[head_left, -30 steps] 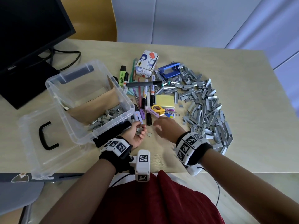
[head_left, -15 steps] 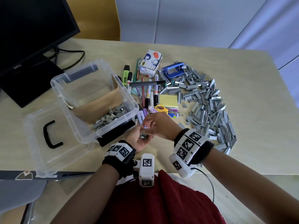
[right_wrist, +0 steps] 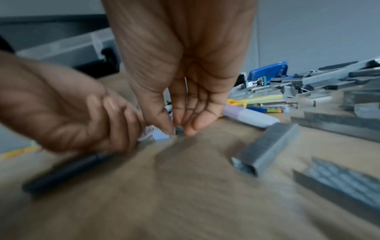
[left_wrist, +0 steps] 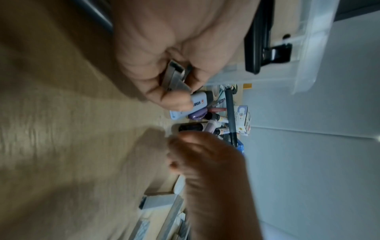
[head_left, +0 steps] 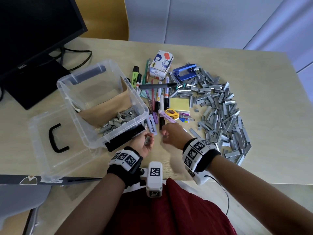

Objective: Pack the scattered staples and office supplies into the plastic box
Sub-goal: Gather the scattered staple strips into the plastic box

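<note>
Low in the frame's centre, the left hand point(head_left: 147, 143) cups a few staple strips point(left_wrist: 175, 76), fingers curled round them. Beside it the right hand point(head_left: 171, 134) pinches a small staple piece point(right_wrist: 179, 130) just above the table point(head_left: 254, 82). The plastic box point(head_left: 108, 133) sits centre left, and the loose staples point(head_left: 223, 116) pile at the right.

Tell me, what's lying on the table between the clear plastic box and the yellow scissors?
In the head view, a lilac Stabilo Boss highlighter, a purple pen and a black marker lie between the plastic box and the yellow scissors.

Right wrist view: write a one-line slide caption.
Right hand pinches a small staple piece just above the table, left hand close beside.
</note>
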